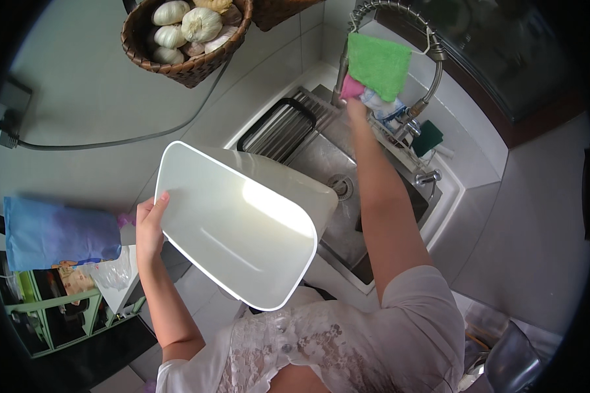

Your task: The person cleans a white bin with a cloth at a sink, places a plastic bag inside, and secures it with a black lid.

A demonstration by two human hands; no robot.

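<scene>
My left hand [150, 226] grips the left rim of a white plastic bin [236, 231], thumb over the edge. The bin is tilted, its mouth turned up towards me and its base over the stainless steel sink [319, 154]. Inside it I see only bare, shiny walls. My right arm stretches across the sink, and my right hand [357, 108] is at the faucet's upright pipe [341, 73], just below a pink cloth [352, 87]. The fingers are mostly hidden, so their grip is unclear. A green cloth [379, 64] hangs above, beside a blue-and-white cloth [381, 104].
A roll-up drying rack [280, 130] covers the sink's far left part. A wire caddy [398, 142] with a dark green scouring pad [427, 138] stands behind the sink. A woven basket of garlic [187, 69], a power cord [113, 146] and a blue bag [61, 233] are to the left.
</scene>
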